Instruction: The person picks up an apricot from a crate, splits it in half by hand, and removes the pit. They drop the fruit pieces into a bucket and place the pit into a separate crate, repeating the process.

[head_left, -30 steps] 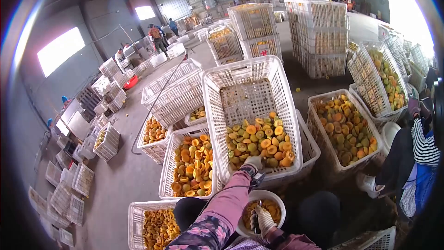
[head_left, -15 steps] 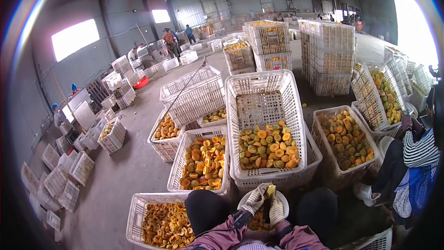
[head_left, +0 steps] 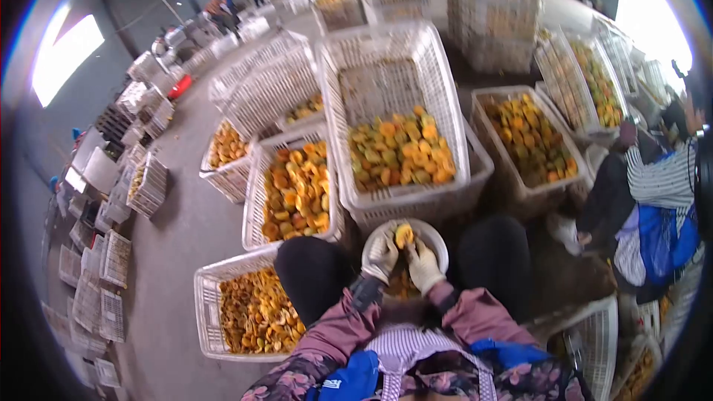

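Two gloved hands, left hand [head_left: 382, 255] and right hand [head_left: 423, 263], clasp one orange fruit [head_left: 403, 235] between them, above the white bowl [head_left: 444, 249]. Splitting it seems underway and calls for a steady twist.

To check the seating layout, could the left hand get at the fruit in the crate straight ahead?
Probably yes: the crate lies open just beyond the bowl, nothing between, though the left hand is holding a fruit.

Single head cam looked steeply down from close above the gloved hands [head_left: 405, 260], crates [head_left: 394, 96] spread ahead.
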A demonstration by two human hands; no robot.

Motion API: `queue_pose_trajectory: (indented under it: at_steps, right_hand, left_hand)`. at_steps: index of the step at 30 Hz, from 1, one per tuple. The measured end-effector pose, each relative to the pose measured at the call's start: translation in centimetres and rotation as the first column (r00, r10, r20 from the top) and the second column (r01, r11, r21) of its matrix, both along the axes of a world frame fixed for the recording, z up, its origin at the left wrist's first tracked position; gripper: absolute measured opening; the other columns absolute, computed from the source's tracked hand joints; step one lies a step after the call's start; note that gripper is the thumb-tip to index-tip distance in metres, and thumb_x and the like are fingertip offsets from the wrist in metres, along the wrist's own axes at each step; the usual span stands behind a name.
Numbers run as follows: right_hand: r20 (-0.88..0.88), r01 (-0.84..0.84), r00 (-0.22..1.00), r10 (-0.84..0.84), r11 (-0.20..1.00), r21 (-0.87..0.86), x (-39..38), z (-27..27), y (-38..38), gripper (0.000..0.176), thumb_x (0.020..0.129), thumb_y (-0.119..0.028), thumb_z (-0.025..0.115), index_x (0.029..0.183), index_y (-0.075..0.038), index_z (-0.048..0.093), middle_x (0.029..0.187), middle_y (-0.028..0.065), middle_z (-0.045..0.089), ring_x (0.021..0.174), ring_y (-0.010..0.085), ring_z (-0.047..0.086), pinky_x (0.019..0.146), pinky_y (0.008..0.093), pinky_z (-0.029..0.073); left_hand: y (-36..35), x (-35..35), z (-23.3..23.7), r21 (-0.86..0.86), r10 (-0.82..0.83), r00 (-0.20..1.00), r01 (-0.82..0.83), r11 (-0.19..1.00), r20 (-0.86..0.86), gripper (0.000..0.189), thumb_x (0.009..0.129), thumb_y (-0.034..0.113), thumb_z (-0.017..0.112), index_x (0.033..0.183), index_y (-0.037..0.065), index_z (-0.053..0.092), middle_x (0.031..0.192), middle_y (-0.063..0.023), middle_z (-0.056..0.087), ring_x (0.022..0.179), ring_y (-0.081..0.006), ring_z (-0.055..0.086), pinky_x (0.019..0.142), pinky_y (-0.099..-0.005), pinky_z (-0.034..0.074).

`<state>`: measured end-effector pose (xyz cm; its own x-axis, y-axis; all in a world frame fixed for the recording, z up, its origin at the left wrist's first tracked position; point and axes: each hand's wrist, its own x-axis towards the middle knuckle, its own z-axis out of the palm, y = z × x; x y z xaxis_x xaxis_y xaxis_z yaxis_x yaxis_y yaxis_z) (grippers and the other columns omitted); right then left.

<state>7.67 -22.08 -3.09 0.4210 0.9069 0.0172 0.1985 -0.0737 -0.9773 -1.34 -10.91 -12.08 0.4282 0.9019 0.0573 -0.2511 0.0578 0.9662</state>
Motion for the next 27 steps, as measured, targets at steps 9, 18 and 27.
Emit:
queue_pose_trajectory:
  at_steps: [9,18,27]
  right_hand:
    - [0.181,-0.026,0.983,0.035,0.998,-0.051,-0.8,-0.3,-0.2,0.040,0.090,-0.035,0.045,0.109,0.000,0.050,0.082,0.0271,0.060,0.079,0.0450,0.057,0.065,0.0469,0.045]
    - [-0.637,-0.239,0.752,0.170,0.971,-0.024,-1.3,0.3,-0.8,0.038,0.092,-0.028,0.046,0.116,0.001,0.049,0.101,0.0156,0.060,0.091,0.0263,0.057,0.079,0.0300,0.044]
    - [-0.905,-0.597,0.406,0.131,0.787,-0.154,0.2,6.2,-2.4,0.038,0.085,-0.051,0.051,0.074,-0.015,0.053,0.050,-0.0024,0.042,0.037,0.0098,0.034,0.036,0.0243,0.023]
  left_hand:
    - [-3.7,0.9,12.6,-0.521,0.075,0.958,0.085,0.849,0.278,0.038,0.096,0.032,0.039,0.087,0.000,0.056,0.076,-0.0117,0.061,0.066,-0.0201,0.059,0.065,-0.0293,0.049]
    - [-3.1,0.0,11.0,-0.309,-0.153,0.972,0.203,0.929,0.178,0.038,0.095,0.035,0.042,0.086,0.001,0.055,0.079,-0.0102,0.059,0.067,-0.0171,0.057,0.062,-0.0273,0.048]
    - [-2.0,-0.2,15.7,-0.044,-0.389,0.913,0.386,0.921,-0.127,0.021,0.086,0.020,0.047,0.074,0.004,0.054,0.070,-0.0063,0.056,0.067,-0.0169,0.056,0.061,-0.0268,0.045]
